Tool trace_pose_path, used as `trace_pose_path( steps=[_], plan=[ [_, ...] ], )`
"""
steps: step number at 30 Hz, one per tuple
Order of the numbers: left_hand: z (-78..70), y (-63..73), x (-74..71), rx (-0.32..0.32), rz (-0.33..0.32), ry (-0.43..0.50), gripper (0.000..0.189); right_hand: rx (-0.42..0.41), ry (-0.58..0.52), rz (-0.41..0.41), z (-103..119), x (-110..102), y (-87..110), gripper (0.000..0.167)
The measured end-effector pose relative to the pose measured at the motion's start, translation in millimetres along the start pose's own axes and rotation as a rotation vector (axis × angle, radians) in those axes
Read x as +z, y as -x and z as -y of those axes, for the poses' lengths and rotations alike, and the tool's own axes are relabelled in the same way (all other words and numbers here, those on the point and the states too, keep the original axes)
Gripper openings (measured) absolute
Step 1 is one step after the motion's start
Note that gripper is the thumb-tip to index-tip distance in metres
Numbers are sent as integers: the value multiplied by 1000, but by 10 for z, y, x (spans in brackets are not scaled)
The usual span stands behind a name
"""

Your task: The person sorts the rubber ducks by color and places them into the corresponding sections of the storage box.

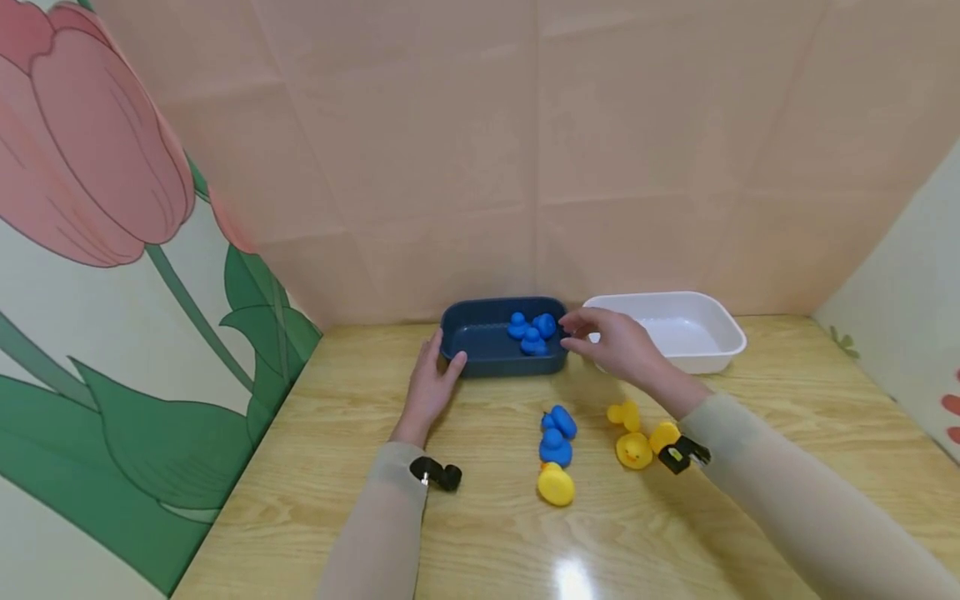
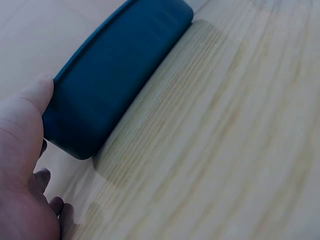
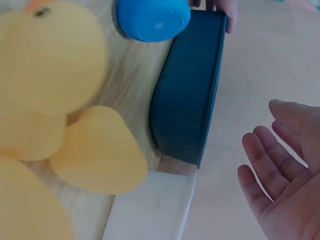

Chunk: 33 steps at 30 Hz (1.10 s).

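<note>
Thumb and fingers of my left grip (image 1: 431,383) bend round the near left corner of a dark blue tray (image 1: 510,366), thumb at its rim, the rest along its end; the tray stretches rightward from that grip, upright on the wood-grained tabletop (image 1: 330,433); my right grip (image 1: 611,340) hangs by the tray's other end, thumb and fingers parted and loosely bent, with only air between them; just left of those fingertips, inside the tray, three blue ducks (image 1: 533,343) sit bunched together; a white tray (image 1: 720,363) stands behind and to the right of my right grip, which covers part of its left end in the head view.

Nearer to me than either grip, and between them, two more blue ducks (image 1: 556,452) form a short row with a yellow duck (image 1: 556,486), the farthest blue one lying tipped; nearer to me than my right grip, close by that wrist, three other yellow ducks (image 1: 633,451) cluster, one partly hidden by a black wrist camera (image 1: 677,457); beyond both grips hangs a creased pinkish cloth (image 1: 450,167); far left of my left grip, a large pink tulip (image 1: 112,142) shows.
</note>
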<state>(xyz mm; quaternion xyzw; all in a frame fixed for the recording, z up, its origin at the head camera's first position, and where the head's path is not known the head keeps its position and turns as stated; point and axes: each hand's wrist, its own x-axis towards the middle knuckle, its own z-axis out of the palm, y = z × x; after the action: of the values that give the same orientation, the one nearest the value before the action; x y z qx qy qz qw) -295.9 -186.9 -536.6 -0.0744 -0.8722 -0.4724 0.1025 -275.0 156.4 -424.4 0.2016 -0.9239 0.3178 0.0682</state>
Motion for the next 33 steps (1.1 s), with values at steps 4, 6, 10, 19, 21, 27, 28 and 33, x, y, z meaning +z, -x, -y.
trace_pose_path(
  steps=[4, 6, 10, 19, 21, 27, 28, 33],
  plan=[
    [16, -9, 5, 0, -1, -3, 82, -17, -13, 29, -9, 7, 101, 38],
    [20, -18, 1, 1, 0, -4, 83, -22, -27, 41, 0, 2, 147, 38],
    [16, -20, -2, -2, 6, 0, 81, -32, -50, 63, 29, -5, 238, 39],
    [-7, -15, -19, -1, 13, -15, 83, -32, -49, 141, 39, 39, 426, 42],
    [-17, -9, -25, -5, 15, -18, 84, -53, -42, 153, 32, 55, 461, 42],
    [-31, 1, -30, 1, 8, -6, 83, -88, -32, 178, 24, 95, 563, 42],
    [-29, 3, -28, 2, 7, -4, 83, -87, -37, 182, 26, 101, 579, 41],
    [-2, 0, -18, 6, 9, 0, 83, -104, -71, 198, 20, 152, 647, 43]
  ],
)
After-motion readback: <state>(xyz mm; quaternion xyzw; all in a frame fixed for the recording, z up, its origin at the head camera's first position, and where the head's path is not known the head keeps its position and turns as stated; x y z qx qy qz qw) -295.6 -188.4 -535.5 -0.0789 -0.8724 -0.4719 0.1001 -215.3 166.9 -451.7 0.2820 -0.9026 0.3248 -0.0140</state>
